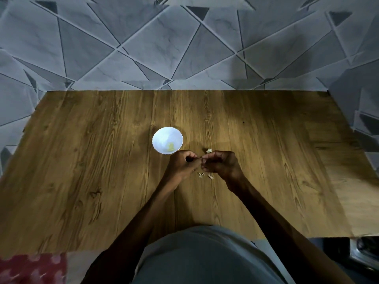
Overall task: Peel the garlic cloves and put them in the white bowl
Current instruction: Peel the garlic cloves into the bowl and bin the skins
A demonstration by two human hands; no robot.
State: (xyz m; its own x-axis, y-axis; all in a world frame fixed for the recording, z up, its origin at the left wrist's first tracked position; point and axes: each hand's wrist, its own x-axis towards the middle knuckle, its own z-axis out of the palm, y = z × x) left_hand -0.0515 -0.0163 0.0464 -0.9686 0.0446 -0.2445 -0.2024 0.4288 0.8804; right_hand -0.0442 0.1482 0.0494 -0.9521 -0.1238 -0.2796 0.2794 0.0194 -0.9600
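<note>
A small white bowl (pixel 164 138) stands on the wooden table (pixel 102 171), with a yellowish peeled clove (pixel 170 147) lying near its front rim. Just in front and to the right of the bowl, my left hand (pixel 182 161) and my right hand (pixel 220 163) meet fingertip to fingertip, both curled and pinching a small garlic clove (pixel 200 158) that is mostly hidden between them. A pale bit of garlic (pixel 209 150) lies on the table behind my right hand. Small scraps of peel (pixel 205 175) lie on the wood under the hands.
The table butts against a grey tiled wall (pixel 184 48) at the back. A red patterned cloth (pixel 32 267) shows at the lower left, and a dark metallic object (pixel 365 251) sits past the table's right front corner.
</note>
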